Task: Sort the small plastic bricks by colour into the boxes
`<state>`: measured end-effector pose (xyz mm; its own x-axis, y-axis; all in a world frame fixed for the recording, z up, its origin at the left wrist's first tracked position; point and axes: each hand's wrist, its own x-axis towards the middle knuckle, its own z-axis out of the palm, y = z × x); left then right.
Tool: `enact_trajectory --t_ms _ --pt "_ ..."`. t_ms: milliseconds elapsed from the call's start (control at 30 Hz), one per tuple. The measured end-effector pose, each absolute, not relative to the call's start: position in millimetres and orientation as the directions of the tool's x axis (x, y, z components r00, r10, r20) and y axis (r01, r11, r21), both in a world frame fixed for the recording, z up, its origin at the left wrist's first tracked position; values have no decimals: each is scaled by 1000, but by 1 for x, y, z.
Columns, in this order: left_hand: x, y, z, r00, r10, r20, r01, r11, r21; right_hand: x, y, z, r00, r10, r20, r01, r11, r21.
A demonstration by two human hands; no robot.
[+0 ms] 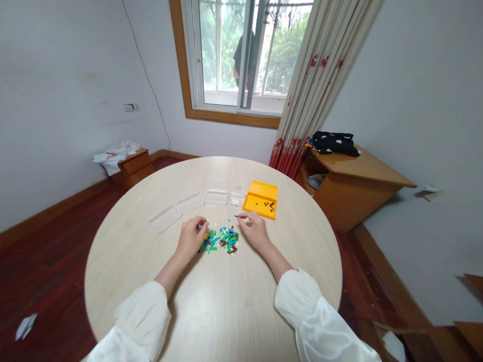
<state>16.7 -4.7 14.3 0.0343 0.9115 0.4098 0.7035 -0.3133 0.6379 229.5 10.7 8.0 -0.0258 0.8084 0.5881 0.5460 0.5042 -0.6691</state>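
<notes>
A loose pile of small building bricks in blue, green, brown and white lies on the round table between my hands. My right hand is at the pile's right side, thumb and forefinger pinching a small dark brown brick. At the left edge of the pile, my left hand has its fingers curled in toward the thumb; what they hold, if anything, is too small to make out. Just beyond my right hand sits an open yellow box, with several brown bricks lying in its near half.
Several clear plastic trays stand in an arc beyond my left hand, reaching to the yellow box. The pale round table fills the middle. A wooden cabinet with folded dark cloth stands right, below a curtain; a window is ahead.
</notes>
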Motion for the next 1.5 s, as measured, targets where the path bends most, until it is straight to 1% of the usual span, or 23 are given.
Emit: enact_trajectory --t_ms 67,133,200,300,367,400,467,500,567,633,667,733,933,1033,1233,1333,1500 --pt "11 0 12 -15 920 391 711 -265 651 246 20 7 113 778 618 631 424 -649" --pt "9 3 9 -41 921 387 727 -238 644 263 27 5 194 744 640 727 329 -603" --pt "9 4 6 -36 924 380 743 -229 629 278 33 2 251 727 639 788 230 -571" --pt "12 2 3 -5 938 346 759 -221 612 291 37 -2 339 703 625 823 99 -559" --pt "14 1 3 7 947 322 764 -213 609 293 39 -3 373 689 622 829 53 -557" --pt "15 0 3 11 949 314 767 -209 607 292 39 -3 366 693 621 830 59 -555" --pt "15 0 3 19 954 300 771 -204 603 284 37 -3 269 746 609 819 155 -552" --pt "15 0 4 22 956 294 774 -203 600 278 35 -2 178 783 596 800 238 -551" --pt "16 -1 5 25 959 282 779 -196 596 264 29 -2 -62 829 555 720 423 -551" --pt "16 -1 6 23 962 270 782 -186 595 250 24 -2 -274 815 511 631 554 -544" --pt "16 -1 7 22 964 265 783 -181 595 244 21 -2 -343 802 489 604 587 -540" --pt "16 -2 9 20 966 257 785 -174 595 237 18 -2 -417 787 454 583 615 -531" --pt "17 -1 7 34 969 243 787 -176 591 239 20 -6 -432 776 460 600 628 -496" --pt "17 -1 5 47 970 240 790 -183 585 241 23 -10 -451 777 440 614 627 -479" --pt "17 0 5 46 973 227 786 -175 593 240 23 -9 -461 807 370 627 591 -507" --pt "17 0 5 49 972 228 787 -178 591 240 21 -4 -411 839 357 638 544 -545" --pt "17 -1 5 50 974 220 788 -173 591 241 18 2 -264 897 354 570 441 -693"
